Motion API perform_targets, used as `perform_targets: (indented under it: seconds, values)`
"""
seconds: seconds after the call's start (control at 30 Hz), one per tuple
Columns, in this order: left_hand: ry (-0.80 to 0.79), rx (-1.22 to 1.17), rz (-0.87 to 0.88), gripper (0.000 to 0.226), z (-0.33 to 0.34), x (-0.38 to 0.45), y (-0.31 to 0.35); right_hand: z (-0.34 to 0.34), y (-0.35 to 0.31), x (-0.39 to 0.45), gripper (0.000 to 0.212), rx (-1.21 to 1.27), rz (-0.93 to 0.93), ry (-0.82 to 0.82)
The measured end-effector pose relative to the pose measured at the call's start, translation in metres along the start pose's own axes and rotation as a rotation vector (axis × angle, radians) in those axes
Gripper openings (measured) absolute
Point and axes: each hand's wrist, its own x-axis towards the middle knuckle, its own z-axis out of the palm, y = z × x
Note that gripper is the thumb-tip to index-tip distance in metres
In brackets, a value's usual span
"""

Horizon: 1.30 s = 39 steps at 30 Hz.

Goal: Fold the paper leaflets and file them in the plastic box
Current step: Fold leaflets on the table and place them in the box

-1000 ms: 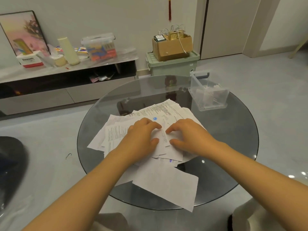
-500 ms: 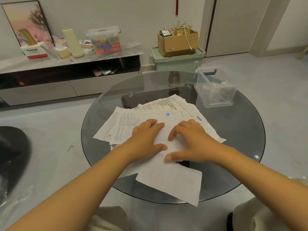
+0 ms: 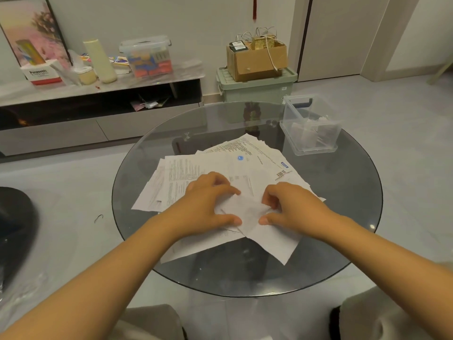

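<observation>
left hand (image 3: pixel 208 200): on the near part of the paper pile, fingers curled, thumb and fingertips pinching the left edge of the top leaflet (image 3: pixel 245 212)
right hand (image 3: pixel 291 207): mirror of it, fingers curled, pinching the same leaflet at its right side
leaflet: small crumpled sheet between the two hands, lying on the pile; looks mid-fold, crease not finished
pile (image 3: pixel 220 173): loose printed sheets fanned over the middle of the table, spreading far and left of the hands; one blank sheet (image 3: pixel 277 244) sticks out near and right, short of the near rim
box (image 3: pixel 310 123): clear plastic, open top, on the far right of the table, some folded papers already inside; long axis runs roughly near-to-far
key relation: box lies far and right of the hands, so the right hand is the nearer one for filing
path: bare glass between the right hand and the box, nothing standing in the way
table (image 3: pixel 343 217): round dark glass; the box sits close to the far right rim, so a push there could slide it toward the edge
open room: bare glass right and near of the pile, enough to flatten the fold
stage: judged early, most sheets still unfolded
risk: dragging the leaflet may pull loose sheets with it
</observation>
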Motion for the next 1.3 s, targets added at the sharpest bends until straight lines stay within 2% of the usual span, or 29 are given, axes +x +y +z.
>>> perform_targets:
  seconds: [0.1, 0.2, 0.37, 0.43, 0.5, 0.6, 0.77, 0.83, 0.93, 1.07, 1.23, 1.3]
  values:
    - [-0.033, -0.012, -0.029, 0.071, 0.003, -0.003, 0.002, 0.001, 0.002, 0.0, 0.026, 0.156, 0.071, 0.008]
    - [0.057, -0.149, -0.037, 0.066, 0.0, -0.003, 0.004, -0.01, 0.003, 0.0, 0.022, 0.328, 0.127, 0.089]
    - [0.241, -0.42, -0.128, 0.023, -0.009, 0.002, 0.017, -0.027, -0.002, 0.002, 0.014, 0.655, 0.173, 0.16]
    - [0.289, -0.506, -0.141, 0.016, -0.012, 0.006, 0.019, -0.029, -0.003, 0.002, 0.013, 0.753, 0.203, 0.171]
    - [0.319, -0.576, -0.171, 0.016, -0.013, 0.008, 0.022, -0.029, -0.004, 0.003, 0.011, 0.846, 0.194, 0.212]
    - [0.35, -0.726, -0.245, 0.028, -0.013, 0.011, 0.027, -0.03, -0.006, 0.005, 0.007, 0.964, 0.113, 0.29]
    - [0.379, -0.959, -0.304, 0.034, -0.026, 0.013, 0.033, -0.034, -0.009, 0.009, 0.007, 0.993, -0.01, 0.35]
    - [0.391, -0.949, -0.297, 0.027, -0.028, 0.013, 0.031, -0.033, -0.01, 0.009, 0.01, 1.003, -0.015, 0.32]
    - [0.373, -0.785, -0.32, 0.011, -0.021, 0.011, 0.027, -0.024, -0.01, 0.009, 0.019, 0.939, 0.087, 0.242]
    - [0.274, -0.548, -0.364, 0.018, -0.002, 0.01, 0.026, -0.003, -0.003, 0.012, 0.029, 0.608, 0.251, 0.17]
    - [0.291, -0.256, -0.323, 0.013, 0.013, 0.014, 0.026, 0.008, -0.005, 0.013, 0.02, 0.399, 0.275, 0.224]
    - [0.288, -0.194, -0.303, 0.023, 0.013, 0.014, 0.027, 0.012, -0.006, 0.013, 0.021, 0.334, 0.272, 0.232]
